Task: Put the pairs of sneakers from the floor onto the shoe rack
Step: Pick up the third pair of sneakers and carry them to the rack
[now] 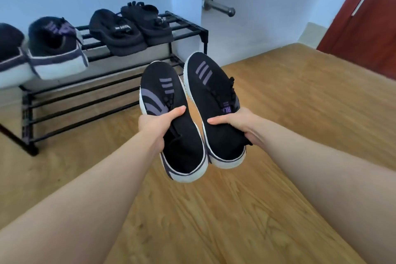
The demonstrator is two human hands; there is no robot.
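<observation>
Two bare forearms enter from the bottom edge, one from 7 o'clock, one from 5 o'clock. No sleeve, watch, ring or glove shows on either. The left hand [158, 124] and the right hand [240, 123] are bare too, with short, unpainted nails on the visible thumbs.

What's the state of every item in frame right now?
left hand: shut on left sneaker, held in the air
right hand: shut on right sneaker, held in the air
left sneaker: lifted off the floor
right sneaker: lifted off the floor
shoe rack: top shelf part filled
sneakers on rack: on top shelf
black sandals: on top shelf
red door: cannot tell
</observation>
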